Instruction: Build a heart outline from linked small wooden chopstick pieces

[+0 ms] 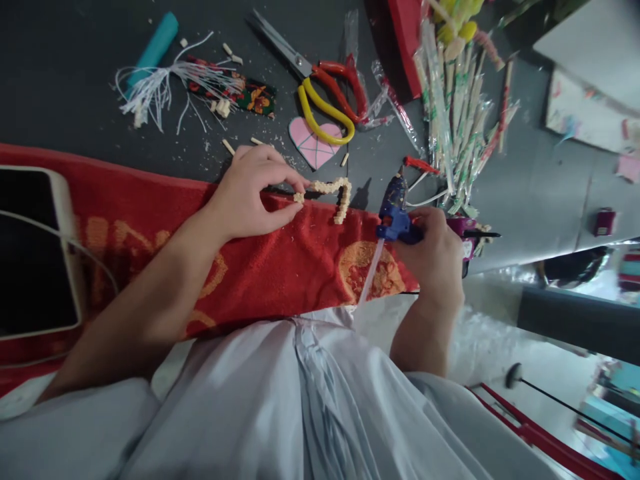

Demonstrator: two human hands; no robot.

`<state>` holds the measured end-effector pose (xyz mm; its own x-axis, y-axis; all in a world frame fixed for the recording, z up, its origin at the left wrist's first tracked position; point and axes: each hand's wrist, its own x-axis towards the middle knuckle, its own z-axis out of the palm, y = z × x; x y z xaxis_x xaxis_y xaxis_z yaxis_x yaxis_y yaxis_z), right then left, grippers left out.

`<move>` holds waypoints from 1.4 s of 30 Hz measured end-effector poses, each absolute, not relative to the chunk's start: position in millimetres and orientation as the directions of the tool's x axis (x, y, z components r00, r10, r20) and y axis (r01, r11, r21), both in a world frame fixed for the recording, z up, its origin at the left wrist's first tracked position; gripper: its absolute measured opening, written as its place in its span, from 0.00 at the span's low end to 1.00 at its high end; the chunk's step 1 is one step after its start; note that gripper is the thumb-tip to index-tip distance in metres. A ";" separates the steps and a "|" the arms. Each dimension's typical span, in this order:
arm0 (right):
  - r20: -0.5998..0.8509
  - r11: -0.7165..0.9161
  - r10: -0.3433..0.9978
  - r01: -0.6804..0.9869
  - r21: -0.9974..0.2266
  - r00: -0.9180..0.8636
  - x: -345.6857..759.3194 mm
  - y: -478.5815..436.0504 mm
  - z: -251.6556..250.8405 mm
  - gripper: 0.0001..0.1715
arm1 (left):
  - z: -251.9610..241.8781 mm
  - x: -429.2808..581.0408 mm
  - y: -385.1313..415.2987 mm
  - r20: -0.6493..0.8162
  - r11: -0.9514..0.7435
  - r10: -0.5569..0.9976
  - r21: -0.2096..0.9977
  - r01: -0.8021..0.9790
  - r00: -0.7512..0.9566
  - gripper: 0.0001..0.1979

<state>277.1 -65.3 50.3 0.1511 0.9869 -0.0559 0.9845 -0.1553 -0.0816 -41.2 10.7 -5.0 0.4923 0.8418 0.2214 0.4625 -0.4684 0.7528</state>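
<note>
My left hand (253, 193) pinches a small beige stick piece (299, 197) between thumb and forefinger, over the edge of a red towel (260, 260). Just right of those fingertips lies a bent strip of little beige pieces (345, 193), shaped like a hook. My right hand (435, 250) is wrapped around the handle of a blue glue gun (393, 210). Its nozzle points away from me, and a clear glue stick (371, 272) sticks out of its back. The fingers around the handle are partly hidden.
Beyond my hands lie red-and-yellow scissors (325, 93) across a pink paper heart (313, 143). White strings (160, 80) and a teal roll (155, 50) are at left. Many wrapped sticks (460, 113) pile up at right. A tablet (37, 250) with a cable rests on the towel.
</note>
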 end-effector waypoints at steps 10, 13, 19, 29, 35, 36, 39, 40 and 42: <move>-0.240 -0.006 0.971 0.998 -0.056 -0.008 288.3 -47.4 73.5 0.30 | -4.3 -41.0 11.2 0.277 -0.504 0.839 0.721 0.476 0.468 0.05; -0.147 0.164 0.973 0.982 -0.095 -0.177 261.7 -37.3 86.0 0.19 | -3.5 -41.0 10.4 0.296 -0.510 0.841 0.715 0.478 0.454 0.05; -0.008 0.486 0.866 0.844 -0.228 -0.500 206.0 0.3 62.5 0.17 | -2.6 -41.9 10.4 0.269 -0.490 0.851 0.716 0.498 0.450 0.05; 0.111 0.602 0.788 0.719 -0.348 -0.606 190.4 21.6 28.6 0.13 | 0.8 -41.6 9.8 0.284 -0.506 0.842 0.712 0.487 0.459 0.03; 0.094 0.604 0.781 0.710 -0.362 -0.617 191.1 24.1 25.1 0.11 | 2.3 -40.2 10.4 0.289 -0.517 0.834 0.707 0.483 0.470 0.03; 0.093 0.605 0.780 0.709 -0.362 -0.619 190.9 24.4 24.6 0.11 | 2.7 -40.1 10.4 0.285 -0.513 0.836 0.708 0.486 0.468 0.03; 0.090 0.613 0.776 0.712 -0.343 -0.625 190.1 25.2 23.3 0.11 | 3.9 -40.0 9.9 0.252 -0.482 0.861 0.684 0.548 0.442 0.04; 0.084 0.617 0.772 0.712 -0.334 -0.630 189.8 25.5 22.9 0.12 | 4.1 -40.0 9.6 0.240 -0.467 0.873 0.661 0.588 0.424 0.05; 0.066 0.626 0.763 0.711 -0.321 -0.643 189.2 25.8 22.3 0.12 | 3.7 -39.7 9.0 0.206 -0.439 0.892 0.601 0.668 0.401 0.05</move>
